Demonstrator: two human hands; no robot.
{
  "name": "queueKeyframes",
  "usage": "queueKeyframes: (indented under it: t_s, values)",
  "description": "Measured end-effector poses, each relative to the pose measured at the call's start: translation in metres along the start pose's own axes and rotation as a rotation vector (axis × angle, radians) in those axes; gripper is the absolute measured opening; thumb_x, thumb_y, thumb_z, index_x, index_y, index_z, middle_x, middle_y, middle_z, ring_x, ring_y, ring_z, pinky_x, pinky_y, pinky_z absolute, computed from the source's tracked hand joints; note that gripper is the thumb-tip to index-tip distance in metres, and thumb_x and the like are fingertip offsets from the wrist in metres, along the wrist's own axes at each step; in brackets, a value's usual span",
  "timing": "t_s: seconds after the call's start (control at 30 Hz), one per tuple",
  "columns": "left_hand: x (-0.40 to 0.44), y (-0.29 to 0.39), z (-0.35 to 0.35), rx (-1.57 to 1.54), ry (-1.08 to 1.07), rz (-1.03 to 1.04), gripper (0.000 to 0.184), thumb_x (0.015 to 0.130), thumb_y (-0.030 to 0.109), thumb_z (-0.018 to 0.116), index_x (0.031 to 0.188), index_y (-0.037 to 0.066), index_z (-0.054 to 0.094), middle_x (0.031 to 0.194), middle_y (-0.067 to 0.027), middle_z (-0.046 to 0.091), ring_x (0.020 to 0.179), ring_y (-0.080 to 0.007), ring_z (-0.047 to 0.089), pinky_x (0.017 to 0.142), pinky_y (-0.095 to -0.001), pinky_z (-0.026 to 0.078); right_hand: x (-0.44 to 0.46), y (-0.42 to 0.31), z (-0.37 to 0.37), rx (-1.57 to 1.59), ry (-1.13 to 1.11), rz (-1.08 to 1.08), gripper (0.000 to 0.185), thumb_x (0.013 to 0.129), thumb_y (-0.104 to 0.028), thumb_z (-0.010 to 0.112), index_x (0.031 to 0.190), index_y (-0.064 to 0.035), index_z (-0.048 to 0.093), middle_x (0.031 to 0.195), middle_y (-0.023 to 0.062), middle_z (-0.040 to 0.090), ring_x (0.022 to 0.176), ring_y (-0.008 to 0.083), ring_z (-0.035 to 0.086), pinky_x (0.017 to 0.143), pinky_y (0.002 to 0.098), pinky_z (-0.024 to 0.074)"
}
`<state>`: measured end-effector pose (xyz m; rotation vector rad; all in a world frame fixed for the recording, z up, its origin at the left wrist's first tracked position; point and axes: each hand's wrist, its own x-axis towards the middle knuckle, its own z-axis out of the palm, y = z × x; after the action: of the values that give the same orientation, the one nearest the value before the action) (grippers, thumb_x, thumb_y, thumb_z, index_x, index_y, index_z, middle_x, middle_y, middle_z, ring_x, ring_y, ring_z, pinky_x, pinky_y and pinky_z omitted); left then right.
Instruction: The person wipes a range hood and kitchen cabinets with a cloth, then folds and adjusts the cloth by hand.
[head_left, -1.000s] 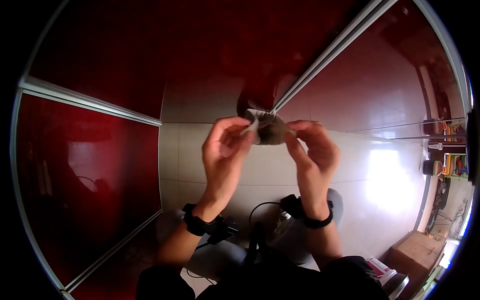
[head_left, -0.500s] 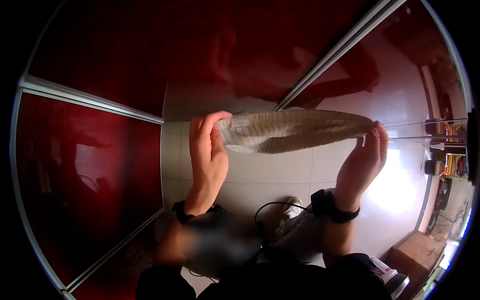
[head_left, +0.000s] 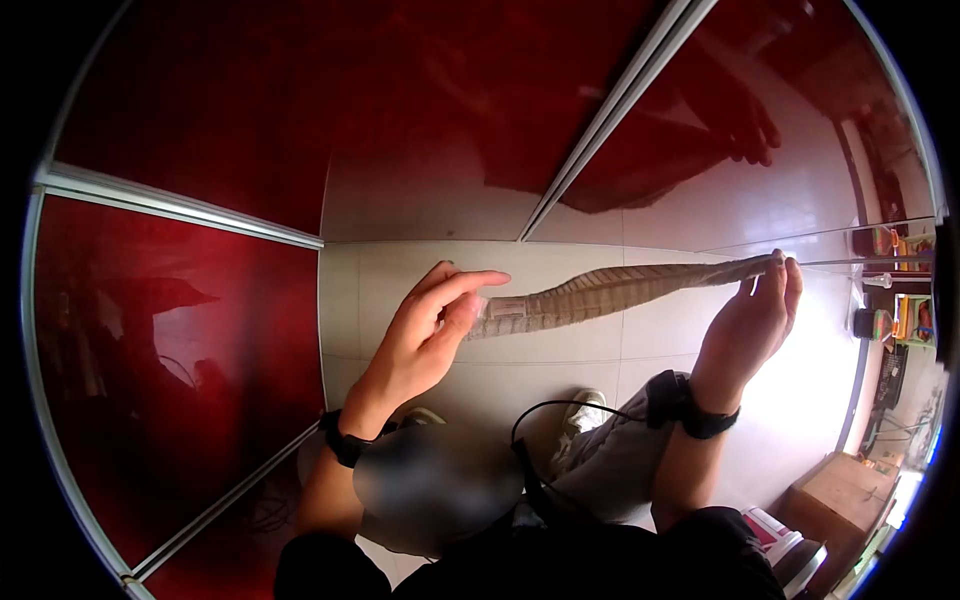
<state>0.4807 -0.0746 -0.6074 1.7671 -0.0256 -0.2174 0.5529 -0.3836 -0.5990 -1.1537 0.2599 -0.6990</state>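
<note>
A long, narrow piece of beige striped fabric stretches between my hands above the tiled floor. My left hand pinches its left end, the thumb near the cloth and the index finger extended over it. Near that end a small rectangular patch shows on the fabric. The right end is held up by my right hand, with fingertips closed on it. Black bands with small devices circle both wrists.
Glossy red panels with metal frames stand at the left and ahead. A cardboard box and a red-and-white container are at the lower right. My shoes and a black cable show below.
Bunched up between my hands at first, the fabric was spread wide and is now a narrower strip. My hands have moved apart, the right one farther right, and my left index finger has straightened.
</note>
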Motion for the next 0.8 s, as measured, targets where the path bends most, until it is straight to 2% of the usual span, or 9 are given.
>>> queueKeyframes:
  t_s: [0.13, 0.23, 0.3, 0.37, 0.47, 0.57, 0.7, 0.73, 0.8]
  values:
    - [-0.002, -0.014, 0.005, 0.029, -0.079, -0.015, 0.029, 0.097, 0.015, 0.064, 0.124, 0.006, 0.066, 0.09, 0.0008, 0.053, 0.076, -0.0075, 0.048, 0.068, -0.022, 0.043, 0.002, 0.002, -0.009, -0.107, -0.022, -0.031, 0.015, 0.1, -0.007, 0.053, 0.113, -0.005, 0.061, 0.112, 0.0079, 0.064, 0.111, 0.0157, 0.058, 0.096, 0.0303, 0.0427]
    - [-0.003, -0.015, 0.009, -0.051, -0.22, -0.35, 0.033, 0.094, 0.014, 0.067, 0.126, 0.007, 0.065, 0.085, 0.0014, 0.055, 0.076, -0.0086, 0.052, 0.071, -0.0236, 0.046, 0.0, 0.002, -0.009, -0.104, -0.018, -0.029, 0.015, 0.099, -0.006, 0.053, 0.113, -0.0045, 0.06, 0.111, 0.0079, 0.064, 0.11, 0.0163, 0.058, 0.097, 0.0313, 0.0428]
    - [-0.001, -0.014, 0.008, -0.099, -0.312, -0.334, 0.038, 0.091, 0.011, 0.069, 0.128, 0.007, 0.064, 0.083, 0.0033, 0.054, 0.074, -0.0072, 0.051, 0.068, -0.0231, 0.045, -0.004, -0.002, -0.009, -0.119, 0.009, 0.0, 0.015, 0.099, -0.005, 0.053, 0.112, -0.0034, 0.06, 0.109, 0.0083, 0.064, 0.109, 0.0167, 0.059, 0.099, 0.0331, 0.0435]
    - [-0.003, -0.011, 0.007, -0.17, -0.423, -0.378, 0.038, 0.089, 0.006, 0.067, 0.127, 0.005, 0.064, 0.081, 0.0045, 0.05, 0.073, -0.0065, 0.049, 0.066, -0.0223, 0.043, -0.003, -0.002, 0.002, 0.052, 0.027, 0.041, 0.015, 0.099, -0.004, 0.053, 0.112, -0.0034, 0.06, 0.109, 0.0084, 0.065, 0.109, 0.0164, 0.059, 0.1, 0.0331, 0.0436]
    - [0.001, -0.014, 0.007, -0.043, -0.387, -0.292, 0.04, 0.083, 0.001, 0.062, 0.123, 0.003, 0.064, 0.075, 0.0026, 0.052, 0.068, -0.008, 0.046, 0.062, -0.0241, 0.04, -0.005, -0.004, 0.012, 0.044, 0.065, 0.041, 0.017, 0.097, -0.001, 0.053, 0.112, -0.0048, 0.06, 0.11, 0.0091, 0.065, 0.109, 0.0172, 0.059, 0.098, 0.031, 0.0437]
    - [0.005, -0.008, 0.008, -0.034, -0.308, -0.411, 0.037, 0.08, -0.005, 0.063, 0.116, 0.003, 0.064, 0.08, 0.0052, 0.044, 0.074, -0.0059, 0.044, 0.067, -0.0211, 0.039, -0.007, -0.006, 0.012, 0.001, 0.072, 0.048, 0.017, 0.097, -0.001, 0.053, 0.111, -0.0051, 0.06, 0.111, 0.0091, 0.065, 0.109, 0.0174, 0.059, 0.097, 0.031, 0.0437]
    - [0.0, -0.019, 0.008, 0.008, -0.073, -0.246, 0.028, 0.078, -0.007, 0.061, 0.103, 0.005, 0.061, 0.081, 0.0049, 0.041, 0.073, -0.006, 0.042, 0.066, -0.0213, 0.037, 0.001, 0.005, -0.006, -0.151, -0.041, -0.017, 0.015, 0.097, -0.002, 0.053, 0.11, -0.0053, 0.06, 0.111, 0.0081, 0.065, 0.108, 0.0162, 0.059, 0.097, 0.0314, 0.0434]
    - [0.001, -0.015, 0.006, 0.008, -0.029, -0.175, 0.026, 0.078, -0.007, 0.061, 0.101, 0.005, 0.06, 0.081, 0.0049, 0.041, 0.073, -0.006, 0.041, 0.066, -0.0213, 0.037, -0.003, 0.001, 0.001, -0.032, 0.007, 0.031, 0.014, 0.098, -0.003, 0.053, 0.109, -0.0055, 0.06, 0.111, 0.0078, 0.065, 0.108, 0.0158, 0.059, 0.096, 0.0317, 0.0439]
    - [0.003, -0.007, 0.004, -0.008, 0.051, -0.046, 0.024, 0.077, -0.009, 0.059, 0.097, 0.005, 0.062, 0.082, 0.0042, 0.042, 0.074, -0.0066, 0.042, 0.065, -0.0213, 0.036, -0.006, -0.002, 0.006, -0.027, 0.016, 0.035, 0.014, 0.098, -0.003, 0.054, 0.109, -0.0062, 0.06, 0.111, 0.0068, 0.065, 0.107, 0.0149, 0.059, 0.096, 0.0316, 0.0423]
